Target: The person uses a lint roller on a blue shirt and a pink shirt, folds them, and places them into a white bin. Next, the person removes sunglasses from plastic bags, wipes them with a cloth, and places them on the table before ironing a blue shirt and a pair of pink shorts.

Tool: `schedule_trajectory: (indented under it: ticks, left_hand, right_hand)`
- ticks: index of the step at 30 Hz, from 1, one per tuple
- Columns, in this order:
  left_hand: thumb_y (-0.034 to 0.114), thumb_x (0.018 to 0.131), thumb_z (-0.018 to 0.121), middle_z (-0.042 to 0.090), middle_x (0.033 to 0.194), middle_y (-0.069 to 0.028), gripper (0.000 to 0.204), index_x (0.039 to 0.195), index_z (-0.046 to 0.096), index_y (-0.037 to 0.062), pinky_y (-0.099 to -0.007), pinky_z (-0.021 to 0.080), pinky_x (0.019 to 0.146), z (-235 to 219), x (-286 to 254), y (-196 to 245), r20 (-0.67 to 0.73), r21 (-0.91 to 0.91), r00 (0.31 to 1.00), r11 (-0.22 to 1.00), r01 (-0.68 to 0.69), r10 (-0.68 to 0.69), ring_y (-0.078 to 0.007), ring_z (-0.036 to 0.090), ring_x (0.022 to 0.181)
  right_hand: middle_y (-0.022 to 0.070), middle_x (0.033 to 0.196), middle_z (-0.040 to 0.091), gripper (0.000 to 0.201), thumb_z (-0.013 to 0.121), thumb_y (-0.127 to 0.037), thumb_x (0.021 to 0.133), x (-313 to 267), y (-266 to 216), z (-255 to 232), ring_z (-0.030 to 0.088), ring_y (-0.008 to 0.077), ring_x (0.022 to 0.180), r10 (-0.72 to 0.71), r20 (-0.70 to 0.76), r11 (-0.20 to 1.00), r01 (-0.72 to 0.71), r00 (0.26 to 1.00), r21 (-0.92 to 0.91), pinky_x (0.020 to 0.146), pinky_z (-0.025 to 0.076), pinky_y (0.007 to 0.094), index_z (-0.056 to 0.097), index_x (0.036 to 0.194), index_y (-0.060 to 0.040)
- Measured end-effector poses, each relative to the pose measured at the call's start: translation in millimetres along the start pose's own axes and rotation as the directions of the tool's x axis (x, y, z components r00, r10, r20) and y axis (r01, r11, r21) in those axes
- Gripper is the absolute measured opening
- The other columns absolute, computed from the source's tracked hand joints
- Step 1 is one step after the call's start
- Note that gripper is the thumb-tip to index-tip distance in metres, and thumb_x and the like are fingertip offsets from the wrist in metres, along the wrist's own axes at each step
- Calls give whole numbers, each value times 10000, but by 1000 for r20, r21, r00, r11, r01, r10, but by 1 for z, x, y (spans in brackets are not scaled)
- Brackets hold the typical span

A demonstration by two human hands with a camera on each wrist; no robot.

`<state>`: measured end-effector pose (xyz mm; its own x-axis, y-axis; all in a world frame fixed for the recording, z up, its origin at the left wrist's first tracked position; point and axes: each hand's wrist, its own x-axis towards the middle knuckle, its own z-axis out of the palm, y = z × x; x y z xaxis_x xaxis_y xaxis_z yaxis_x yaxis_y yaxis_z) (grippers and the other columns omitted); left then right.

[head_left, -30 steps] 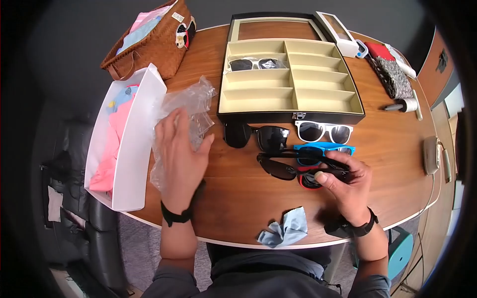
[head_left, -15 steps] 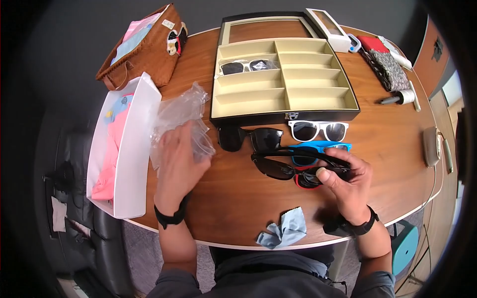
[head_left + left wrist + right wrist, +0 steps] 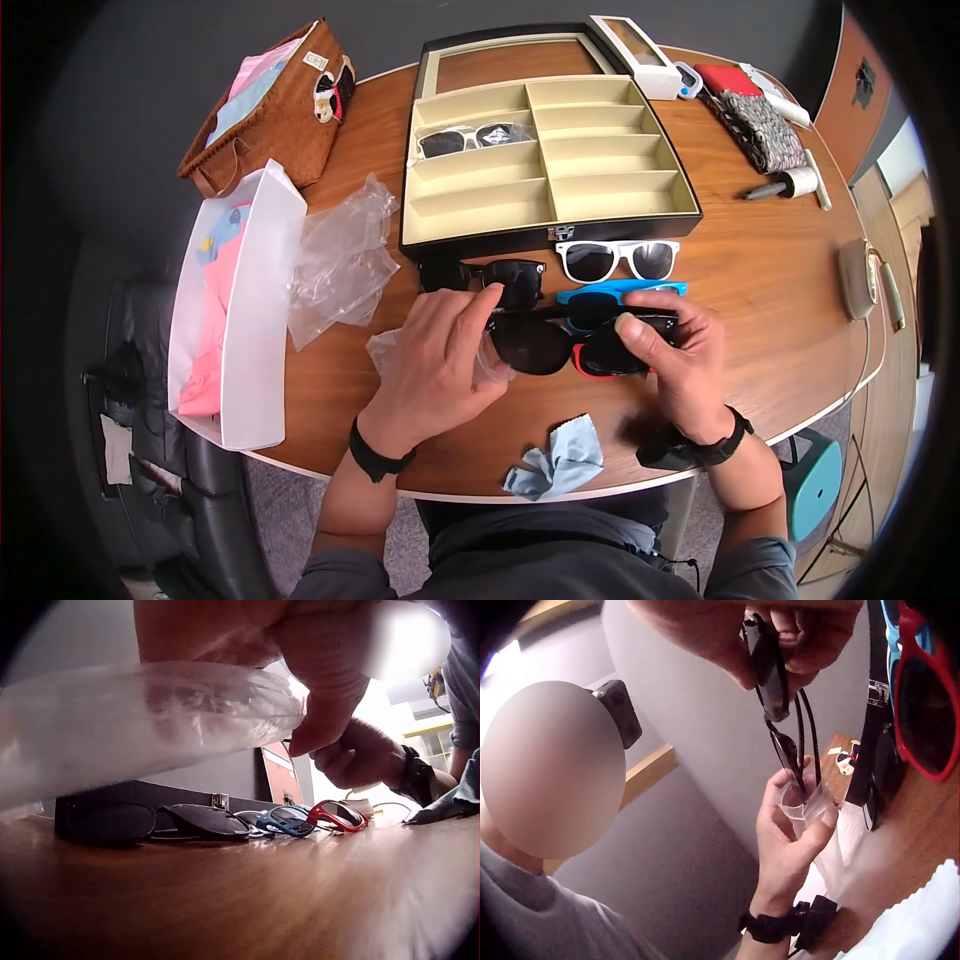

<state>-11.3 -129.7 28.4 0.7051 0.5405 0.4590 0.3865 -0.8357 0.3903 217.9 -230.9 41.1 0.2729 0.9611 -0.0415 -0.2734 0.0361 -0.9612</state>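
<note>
My right hand (image 3: pixel 680 360) pinches a pair of black sunglasses (image 3: pixel 530 345) by one end of the frame. A clear plastic bag (image 3: pixel 202 712) is in my left hand (image 3: pixel 430 370), fingers and thumb around its mouth. In the right wrist view, the far end of the sunglasses points down into that bag's opening. Beneath the hands lie blue sunglasses (image 3: pixel 655 289) and red sunglasses (image 3: pixel 930 712), partly covered in the head view. Another black pair (image 3: pixel 518 280) and white sunglasses (image 3: pixel 620 262) rest along the front of the display case (image 3: pixel 480 208).
White sunglasses (image 3: pixel 465 142) in plastic occupy one compartment of the case. Clear bags (image 3: pixel 340 260) lie at left, beside a white box (image 3: pixel 265 330) of clothes and a brown basket (image 3: pixel 290 130). A grey-blue cloth (image 3: pixel 565 460) sits near the front edge; a lint roller (image 3: pixel 797 182) is at right.
My left hand has picked up a plastic bag from the pile and moved right to the sunglasses. The right hand still holds them, now with their far end at the bag's mouth.
</note>
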Motion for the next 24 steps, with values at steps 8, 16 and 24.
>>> schedule_trajectory:
  ticks: [8,16,24]
  left_hand:
    - [74,624,807,520,1021,-164,818,1345,436,-32,-446,440,818,5,2,9,59,54,991,991,-122,118,-341,531,906]
    - [58,603,818,494,1043,-180,958,1423,340,-68,-441,430,832,10,2,15,107,114,988,985,-126,114,-342,517,927]
    - [10,637,784,516,1077,-194,1020,1484,219,-68,-449,449,862,15,0,8,81,117,993,989,-95,86,-347,536,960]
  right_hand:
    - [41,872,698,254,722,-81,890,2,6,2,630,58,745,71,39,995,-68,997,-75,663,542,222,646,1085,61]
    - [69,857,697,322,650,-145,950,3,9,2,641,78,715,199,187,978,-208,962,30,516,553,254,608,1172,84]
    - [78,858,692,344,633,-137,960,1,7,5,642,92,695,182,116,982,-186,976,25,547,573,262,578,1215,89]
